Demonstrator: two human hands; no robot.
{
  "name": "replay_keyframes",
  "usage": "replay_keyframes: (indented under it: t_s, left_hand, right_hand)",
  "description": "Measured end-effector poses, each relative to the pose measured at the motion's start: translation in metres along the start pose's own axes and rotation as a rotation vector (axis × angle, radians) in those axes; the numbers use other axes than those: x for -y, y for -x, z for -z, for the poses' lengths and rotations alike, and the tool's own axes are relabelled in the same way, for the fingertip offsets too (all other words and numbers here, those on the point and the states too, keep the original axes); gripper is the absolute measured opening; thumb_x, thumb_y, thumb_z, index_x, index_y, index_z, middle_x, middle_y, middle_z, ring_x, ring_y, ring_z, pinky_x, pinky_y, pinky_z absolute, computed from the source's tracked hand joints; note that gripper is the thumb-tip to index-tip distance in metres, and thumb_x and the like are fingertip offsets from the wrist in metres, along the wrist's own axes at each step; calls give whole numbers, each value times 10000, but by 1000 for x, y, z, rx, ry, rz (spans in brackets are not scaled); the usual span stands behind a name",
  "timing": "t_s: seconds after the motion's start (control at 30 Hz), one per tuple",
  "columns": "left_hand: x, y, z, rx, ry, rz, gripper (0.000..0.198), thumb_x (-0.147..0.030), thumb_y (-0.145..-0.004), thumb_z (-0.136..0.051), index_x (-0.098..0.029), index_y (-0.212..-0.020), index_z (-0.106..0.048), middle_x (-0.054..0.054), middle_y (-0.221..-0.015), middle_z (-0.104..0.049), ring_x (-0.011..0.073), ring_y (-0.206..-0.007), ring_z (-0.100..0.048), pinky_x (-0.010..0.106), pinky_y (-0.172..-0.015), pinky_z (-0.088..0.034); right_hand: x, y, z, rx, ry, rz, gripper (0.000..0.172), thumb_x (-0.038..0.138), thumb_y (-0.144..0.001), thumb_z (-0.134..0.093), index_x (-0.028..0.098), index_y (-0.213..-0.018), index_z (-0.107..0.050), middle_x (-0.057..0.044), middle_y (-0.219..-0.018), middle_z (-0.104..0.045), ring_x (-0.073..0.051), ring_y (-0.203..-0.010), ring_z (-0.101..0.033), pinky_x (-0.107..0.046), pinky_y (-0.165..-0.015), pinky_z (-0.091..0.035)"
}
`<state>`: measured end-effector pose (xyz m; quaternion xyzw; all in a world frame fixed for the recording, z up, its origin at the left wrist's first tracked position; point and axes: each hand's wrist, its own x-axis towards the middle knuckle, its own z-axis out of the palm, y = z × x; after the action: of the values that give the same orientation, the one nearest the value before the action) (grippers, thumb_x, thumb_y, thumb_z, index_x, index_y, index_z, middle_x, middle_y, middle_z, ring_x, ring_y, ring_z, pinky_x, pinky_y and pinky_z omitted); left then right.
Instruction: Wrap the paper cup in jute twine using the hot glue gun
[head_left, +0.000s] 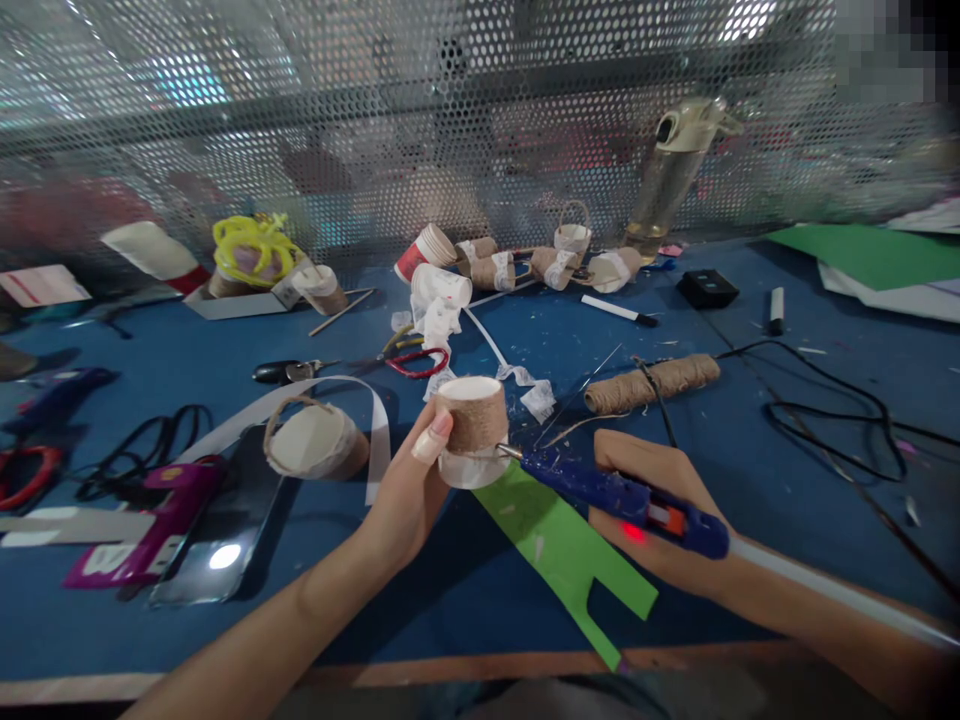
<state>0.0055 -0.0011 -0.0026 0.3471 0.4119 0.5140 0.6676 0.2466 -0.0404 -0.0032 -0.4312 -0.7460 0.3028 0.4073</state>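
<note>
My left hand [409,490] is closed around a small paper cup [472,425] wrapped in brown twine, with white lace at its lower edge. It holds the cup upside down above the blue table [420,600]. My right hand [660,510] grips a blue hot glue gun [622,497] with a red light on it. The gun's metal tip touches the cup's right side at the lace. A white glue stick runs out of the gun's back along my right forearm.
A green paper cut-out [562,550] lies under the hands. A twine-rimmed cup [315,440], white ribbon, a phone [217,530] and a purple tool [150,520] lie left. A twine spool [649,383], black cables [825,400], scissors [352,365], several finished cups [525,262] and a bottle [675,170] lie beyond.
</note>
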Motion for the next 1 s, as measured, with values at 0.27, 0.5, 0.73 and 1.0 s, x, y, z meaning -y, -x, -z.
replay_keyframes:
  t_s: [0.27, 0.5, 0.73, 1.0]
  left_hand:
    - [1, 1, -1, 14, 7, -11, 559, -560, -843, -758, -207, -1276, -735, 98, -1137, -773, 296, -1042, -702, 406, -957, -532]
    - [1, -2, 1, -13, 45, 8, 479, -533, -884, -729, -207, -1235, -741, 84, -1130, -774, 287, -1112, -693, 402, -1034, -513]
    - [4, -3, 3, -15, 53, 1, 423, -520, -904, -716, -221, -1202, -746, 63, -1183, -763, 267, -1158, -683, 378, -1039, -520]
    - [0, -3, 0, -9, 54, 24, 445, -546, -859, -756, -220, -1162, -751, 64, -1141, -768, 279, -1130, -697, 368, -951, -569]
  right_hand:
    - [3, 0, -1, 37, -53, -51, 294, 96, -773, -618, 239, -713, -368, 53, -691, -408, -120, -572, -394, -281, -545, -276]
    - [4, -1, -2, -7, -64, -66, 315, 94, -777, -624, 231, -705, -349, 60, -670, -398, -110, -562, -367, -283, -543, -253]
    - [5, -1, -1, 0, -63, -86, 298, 114, -804, -617, 230, -696, -365, 55, -669, -397, -112, -567, -388, -282, -545, -265]
    - [3, -1, -1, 1, -62, -79, 267, 99, -789, -608, 231, -701, -393, 52, -665, -417, -120, -571, -396, -281, -541, -278]
